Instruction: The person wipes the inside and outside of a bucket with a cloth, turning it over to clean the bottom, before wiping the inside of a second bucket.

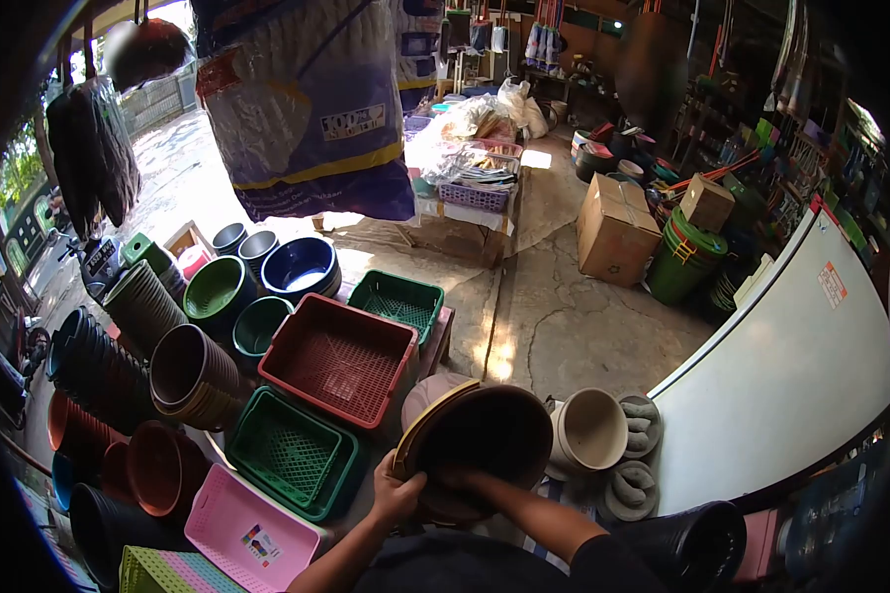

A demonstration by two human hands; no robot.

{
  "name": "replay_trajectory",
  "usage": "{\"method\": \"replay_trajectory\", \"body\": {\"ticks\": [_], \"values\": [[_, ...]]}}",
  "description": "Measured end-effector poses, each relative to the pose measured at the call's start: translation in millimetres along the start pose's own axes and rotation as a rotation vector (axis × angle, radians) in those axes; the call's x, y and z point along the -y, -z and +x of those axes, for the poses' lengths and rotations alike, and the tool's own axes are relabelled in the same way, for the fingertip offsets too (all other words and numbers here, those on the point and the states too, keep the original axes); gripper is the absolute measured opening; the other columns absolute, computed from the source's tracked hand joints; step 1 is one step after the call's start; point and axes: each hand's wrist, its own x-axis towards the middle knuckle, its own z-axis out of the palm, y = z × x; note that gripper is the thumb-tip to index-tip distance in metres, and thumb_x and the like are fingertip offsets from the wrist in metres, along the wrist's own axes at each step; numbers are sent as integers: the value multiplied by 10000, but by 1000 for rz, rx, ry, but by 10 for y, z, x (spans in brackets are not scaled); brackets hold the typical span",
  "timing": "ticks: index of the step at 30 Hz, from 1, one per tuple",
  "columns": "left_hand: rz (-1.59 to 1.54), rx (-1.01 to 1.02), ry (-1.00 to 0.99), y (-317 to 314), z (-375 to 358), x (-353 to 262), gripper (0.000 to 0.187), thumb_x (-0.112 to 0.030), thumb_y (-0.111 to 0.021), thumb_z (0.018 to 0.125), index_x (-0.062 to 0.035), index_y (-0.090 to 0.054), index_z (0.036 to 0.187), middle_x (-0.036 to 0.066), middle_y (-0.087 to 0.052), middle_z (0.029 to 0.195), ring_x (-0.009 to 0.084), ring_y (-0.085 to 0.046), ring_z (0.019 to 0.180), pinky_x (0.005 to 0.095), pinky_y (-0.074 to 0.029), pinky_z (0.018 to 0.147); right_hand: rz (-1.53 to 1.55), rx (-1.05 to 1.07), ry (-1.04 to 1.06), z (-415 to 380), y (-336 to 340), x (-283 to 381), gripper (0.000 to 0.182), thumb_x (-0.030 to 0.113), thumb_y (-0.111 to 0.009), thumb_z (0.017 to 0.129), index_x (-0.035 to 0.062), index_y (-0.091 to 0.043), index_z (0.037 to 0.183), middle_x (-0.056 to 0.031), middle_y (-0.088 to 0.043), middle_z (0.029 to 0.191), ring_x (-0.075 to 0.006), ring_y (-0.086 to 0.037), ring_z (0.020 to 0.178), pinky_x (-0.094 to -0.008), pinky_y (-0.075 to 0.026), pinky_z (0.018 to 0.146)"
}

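Observation:
In front of me a large dark plastic pot lies tilted, its mouth facing me. A yellowish rim or band runs along its left side. My left hand is closed on the pot's left edge, thumb on the near side. My right hand reaches into the pot's mouth; its fingers are lost in the dark inside. Just right of it stands a beige pot. On the left are a red-brown plastic basket and a green basket.
Stacked pots and a pink basket crowd the left. Grey stone mortars and a white panel stand at right. A cardboard box sits on the concrete floor. A plastic-wrapped bundle hangs ahead.

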Motion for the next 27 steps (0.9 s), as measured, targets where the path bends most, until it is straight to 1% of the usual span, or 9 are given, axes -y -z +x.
{"method": "replay_trajectory", "body": {"ticks": [1, 2, 4, 6, 13, 16, 19, 25, 27], "values": [[-19, 8, 25, -20, -28, 22, 250, 47, -611, 763, -11, -578, 1004, -28, -585, 855, 53, -549, 742, 218, -459, 676, 192, -54, -35, 57, -88, 112, 493, 328, -289, 1030, 38, -483, 1377, -171, -479, 1425, -299, -459, 1306, -417, -370, 1079], [-17, 9, 28, -13, -61, 81, 250, 47, -611, 763, -11, -578, 1004, -28, -585, 855, 53, -549, 742, 218, -459, 676, 195, -54, -36, 184, -153, 96, 493, 328, -289, 1030, 38, -483, 1377, -171, -479, 1425, -299, -459, 1306, -417, -370, 1079], [3, 23, 81, 20, -94, 197, 295, 46, -616, 765, -3, -580, 1054, 4, -625, 921, 78, -592, 810, 236, -490, 735, 757, -289, 16, 480, -248, -59, 500, 320, -249, 1048, 9, -478, 1364, -158, -522, 1363, -279, -489, 1256, -392, -371, 1077], [-9, 20, 92, -1, -133, 207, 315, 46, -613, 771, 0, -574, 1080, 12, -630, 938, 85, -601, 827, 244, -497, 750, 1229, -398, -144, 92, 230, 560, 484, 321, -244, 1059, 21, -484, 1353, -148, -551, 1291, -250, -515, 1195, -376, -388, 1057], [-86, -81, 120, 19, -103, 183, 364, 49, -595, 802, 3, -539, 1159, 36, -636, 997, 112, -619, 880, 271, -512, 794, 934, -418, -154, 122, 900, 367, 485, 309, -245, 1054, 10, -483, 1352, -178, -551, 1295, -274, -520, 1206, -396, -395, 1051], [-34, -21, 100, -37, -144, 251, 357, 37, -606, 810, 0, -538, 1159, 33, -631, 996, 106, -611, 882, 265, -503, 790, 780, -443, -151, 99, 915, 202, 485, 304, -246, 1051, 5, -483, 1351, -193, -551, 1297, -286, -522, 1211, -406, -398, 1048], [-65, 49, 117, -86, -139, 272, 351, 26, -616, 818, -9, -541, 1158, 18, -621, 984, 91, -599, 862, 251, -492, 772, 629, -469, -158, 201, 762, 169, 486, 298, -247, 1049, -1, -483, 1351, -208, -551, 1299, -298, -525, 1216, -416, -401, 1046], [7, 97, 99, 26, 18, 140, 345, 24, -626, 817, -20, -544, 1149, 2, -615, 971, 78, -590, 843, 244, -485, 754, 389, -521, -171, 307, -92, 49, 487, 288, -248, 1045, -10, -483, 1350, -233, -551, 1302, -318, -529, 1225, -432, -406, 1041], [-19, 78, 93, 116, 85, 101, 312, 27, -624, 802, -19, -557, 1104, -10, -607, 931, 68, -576, 811, 230, -475, 726, 157, -133, -81, 154, -124, 75, 458, 249, -298, 1014, 2, -536, 1318, -255, -508, 1360, -357, -528, 1235, -452, -414, 1034]]}}
